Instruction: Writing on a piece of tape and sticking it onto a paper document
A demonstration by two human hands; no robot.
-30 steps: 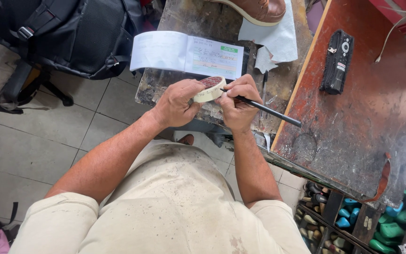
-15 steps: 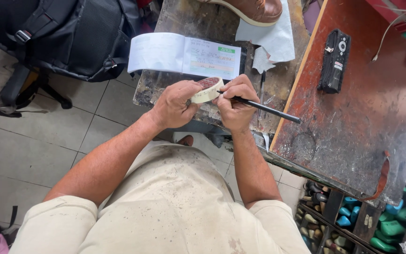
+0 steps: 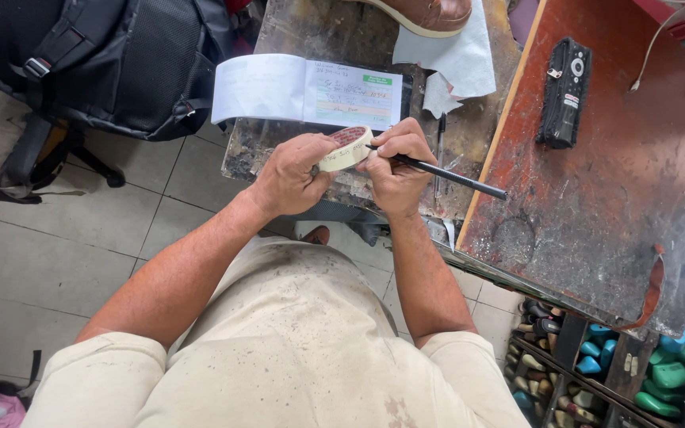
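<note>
Roll of masking tape [image 3: 346, 148], cream-coloured with a reddish core, sits right at the centre of the action, held up over the near edge of the stained workbench [image 3: 295, 32] and just below the open receipt book [image 3: 308, 91]. The left hand [image 3: 295, 176] has it, fingers curled around the lower left of the roll and the thumb pressing on its side, so the roll is tipped with its flat face angled up and to the right. And there is the right hand [image 3: 394, 170], closed in a writing grip on a black pen [image 3: 445, 173]; the pen's long axis runs from upper left to lower right, tip at the roll's right rim, tail pointing out over the rust-red table [image 3: 596, 198]. So the tape lies between the two hands, touching the left and met by the pen tip from the right; whether the tip actually presses on the tape I cannot tell, it is that close. Both hands are nearly knuckle to knuckle. Off to the right, well apart, a black remote control [image 3: 562, 91] lies on the red surface, and a brown shoe [image 3: 430, 14] rests on a sheet of paper at the far end of the bench. A black backpack [image 3: 97, 63] sits to the left on a chair.
</note>
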